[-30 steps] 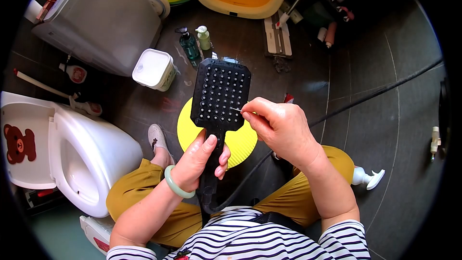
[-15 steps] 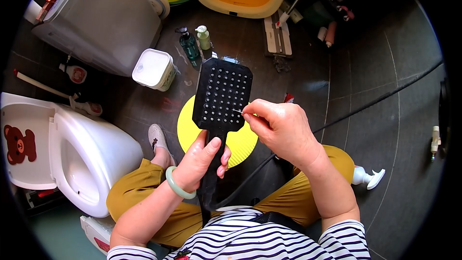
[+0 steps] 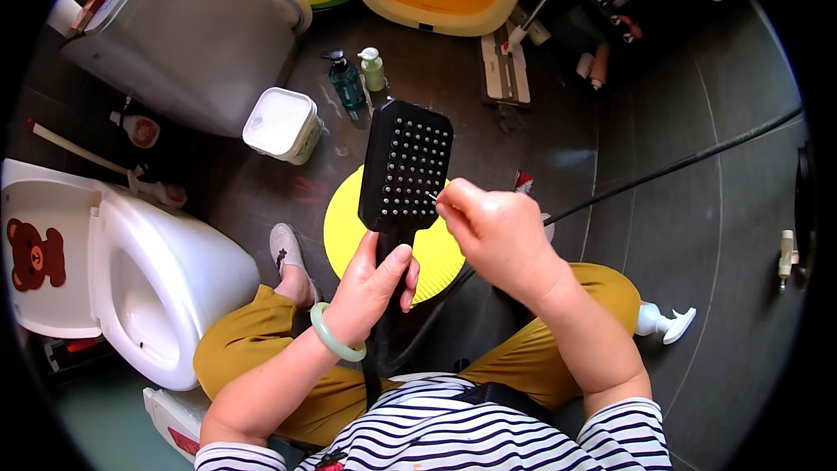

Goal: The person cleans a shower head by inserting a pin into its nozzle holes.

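Here, left fingers [image 3: 394, 263] grip a shower head [image 3: 406, 166] partly hiding a yellow disc [image 3: 343, 220]; right fingers [image 3: 460, 199] pinch a pin [image 3: 432, 197].

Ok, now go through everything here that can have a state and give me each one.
Shower head: held, nozzle side in view, no spray showing
Left grip: closed on the shower head
Right grip: pinching a thin pin
Toilet lid: raised
White tub: upright
Dark pump bottle: upright
Pale green pump bottle: upright
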`<state>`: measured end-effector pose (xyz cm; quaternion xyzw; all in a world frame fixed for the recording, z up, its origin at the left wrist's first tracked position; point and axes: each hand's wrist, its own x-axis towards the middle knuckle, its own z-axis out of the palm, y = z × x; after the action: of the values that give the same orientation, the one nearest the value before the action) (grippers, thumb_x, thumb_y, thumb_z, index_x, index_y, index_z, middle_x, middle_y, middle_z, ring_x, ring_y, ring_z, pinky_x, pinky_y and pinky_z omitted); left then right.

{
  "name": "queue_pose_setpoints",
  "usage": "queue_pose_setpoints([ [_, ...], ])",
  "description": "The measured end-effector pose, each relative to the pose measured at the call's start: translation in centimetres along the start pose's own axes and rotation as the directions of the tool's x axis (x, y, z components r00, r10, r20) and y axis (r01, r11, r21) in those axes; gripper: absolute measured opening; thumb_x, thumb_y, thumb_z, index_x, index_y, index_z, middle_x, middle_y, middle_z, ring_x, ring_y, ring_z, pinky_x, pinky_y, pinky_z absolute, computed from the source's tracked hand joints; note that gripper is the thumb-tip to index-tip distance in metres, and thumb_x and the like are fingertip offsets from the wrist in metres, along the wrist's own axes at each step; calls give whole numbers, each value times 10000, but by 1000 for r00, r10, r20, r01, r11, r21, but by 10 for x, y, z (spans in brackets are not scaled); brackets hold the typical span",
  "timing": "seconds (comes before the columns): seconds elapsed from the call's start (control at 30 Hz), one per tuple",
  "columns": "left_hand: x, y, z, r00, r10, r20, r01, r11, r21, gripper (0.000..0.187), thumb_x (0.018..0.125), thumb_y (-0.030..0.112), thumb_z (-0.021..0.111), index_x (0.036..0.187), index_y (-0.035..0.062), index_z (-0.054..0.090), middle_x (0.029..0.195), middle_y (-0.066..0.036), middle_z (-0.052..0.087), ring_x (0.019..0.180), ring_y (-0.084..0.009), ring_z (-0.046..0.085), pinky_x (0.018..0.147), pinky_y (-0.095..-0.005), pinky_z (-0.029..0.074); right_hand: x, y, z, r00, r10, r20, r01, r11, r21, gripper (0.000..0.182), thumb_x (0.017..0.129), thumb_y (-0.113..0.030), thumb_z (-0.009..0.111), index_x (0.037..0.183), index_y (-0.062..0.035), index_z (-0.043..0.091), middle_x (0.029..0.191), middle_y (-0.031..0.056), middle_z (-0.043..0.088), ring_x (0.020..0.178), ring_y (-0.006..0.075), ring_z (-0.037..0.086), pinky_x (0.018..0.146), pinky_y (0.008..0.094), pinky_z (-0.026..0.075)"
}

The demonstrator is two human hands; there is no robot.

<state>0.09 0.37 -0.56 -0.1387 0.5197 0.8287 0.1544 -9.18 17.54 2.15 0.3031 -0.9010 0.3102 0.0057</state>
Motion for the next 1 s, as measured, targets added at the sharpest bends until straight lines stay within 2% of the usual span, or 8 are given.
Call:
queue_pose_setpoints([
  [0.17, 1, -9, -10, 999, -46, 20, 39, 962, 271, 324, 1018, 253, 551, 1239, 51, 427, 750, -33, 549, 517, -103, 513, 475, -231, 439, 4, -2, -5, 992, -69, 105, 88, 977, -196, 95, 844, -120, 611, 781, -57, 579, 648, 131, 651, 614, 342, 667, 564, 418, 541],
  [0.27, -1, -3, -4, 1000, -15, 28, 4, 929, 371, 290, 1020, 237, 546, 1212, 48, 439, 755, -28, 546, 524, -93, 511, 466, -224, 430, 18, 10, -21, 969, 117, 219, -126, 992, 24, 151, 889, -188, 614, 837, -57, 665, 710, 116, 678, 658, 289, 681, 655, 414, 534],
  [0.37, 2, 0, -4, 998, 58, 19, -61, 980, 188, 294, 1021, 230, 545, 1218, 44, 432, 757, -24, 541, 524, -90, 505, 468, -224, 431, 18, 6, -16, 907, 256, 333, -350, 900, 262, 153, 906, -214, 619, 873, -76, 676, 691, 114, 667, 631, 287, 669, 620, 398, 522],
  [0.43, 1, -1, -6, 999, 37, -26, -32, 984, 175, 225, 1040, 224, 494, 1155, 43, 426, 775, -51, 545, 588, -126, 534, 524, -238, 462, 5, 1, 11, 996, 79, 28, -82, 985, 150, 165, 917, -168, 625, 820, -35, 624, 629, 122, 631, 563, 259, 648, 540, 364, 497],
  [0.57, 0, -9, -12, 995, -98, -13, 96, 928, 361, 227, 1035, 239, 511, 1093, 41, 416, 777, -58, 560, 576, -133, 537, 511, -251, 458, 6, 1, 4, 994, 1, 106, 10, 995, -103, 119, 867, -156, 645, 819, -48, 634, 687, 164, 642, 662, 371, 645, 599, 430, 520],
  [0.63, 2, -6, -8, 991, -130, 27, 109, 911, 397, 236, 1033, 239, 518, 1095, 40, 408, 774, -59, 563, 572, -131, 534, 508, -253, 456, 10, 18, 1, 986, 16, 166, -1, 996, -89, 145, 871, -169, 646, 830, -32, 671, 668, 161, 640, 640, 326, 658, 588, 413, 518],
  [0.8, 1, 9, -6, 990, -138, -30, 140, 985, 101, 310, 1039, 331, 490, 1211, 91, 395, 817, -47, 557, 595, -137, 536, 541, -258, 479, 13, 10, -22, 931, 245, 270, -300, 935, 187, 134, 916, -134, 633, 893, -7, 668, 622, 79, 608, 526, 147, 610, 511, 283, 456],
  [1.0, -2, 15, -10, 964, -227, 140, 243, 963, -115, 392, 1040, 453, 436, 1285, 150, 389, 790, -44, 521, 556, -135, 507, 558, -299, 497, 9, 11, -14, 973, 198, 116, -226, 914, 337, 131, 929, -169, 614, 900, -45, 646, 730, 129, 671, 670, 289, 673, 615, 381, 511],
])
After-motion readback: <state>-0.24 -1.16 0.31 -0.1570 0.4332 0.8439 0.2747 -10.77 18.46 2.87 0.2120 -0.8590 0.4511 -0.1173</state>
